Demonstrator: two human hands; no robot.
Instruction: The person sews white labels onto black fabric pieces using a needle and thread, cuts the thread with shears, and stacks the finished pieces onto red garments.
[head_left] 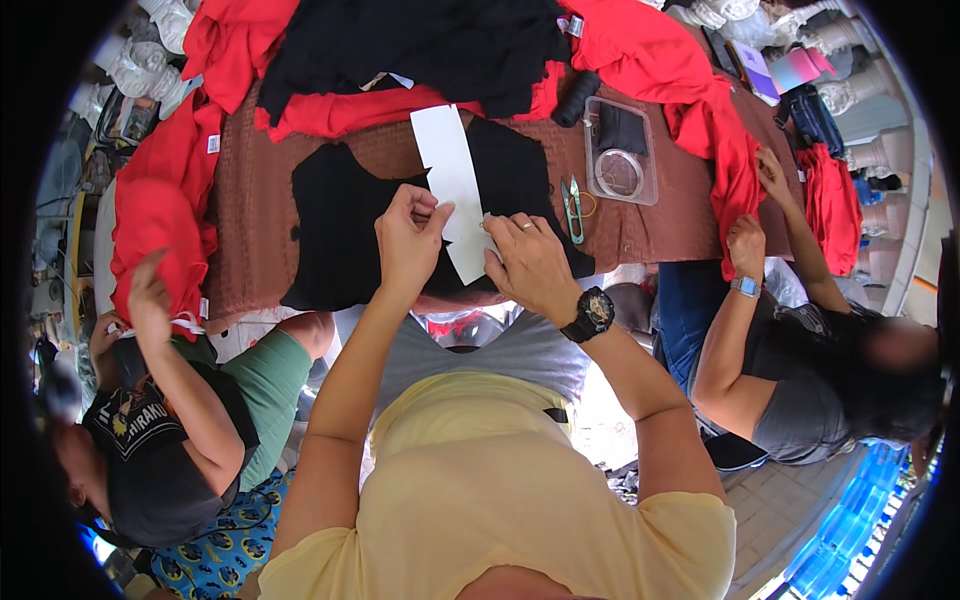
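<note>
A white notched paper strip (452, 180) lies lengthwise across black fabric (340, 235) on the table in front of me. My left hand (408, 240) is over the strip's left edge, thumb and fingers pinched together; what they hold, if anything, is too small to make out. At the strip's right edge rests my right hand (530, 262), its fingers bent and drawn together, wearing a ring and a black wristwatch (590, 313). Whatever sits between these fingertips is unclear. Thread snips (572, 210) lie on the tablecloth to the right of the fabric.
Brown cloth covers the table (250, 240). A clear plastic box (645, 185) and a black thread spool (576, 98) stand toward the back right. Black garments (410, 45) and red ones (640, 50) are heaped at the far side. Co-workers handle red fabric at left and right.
</note>
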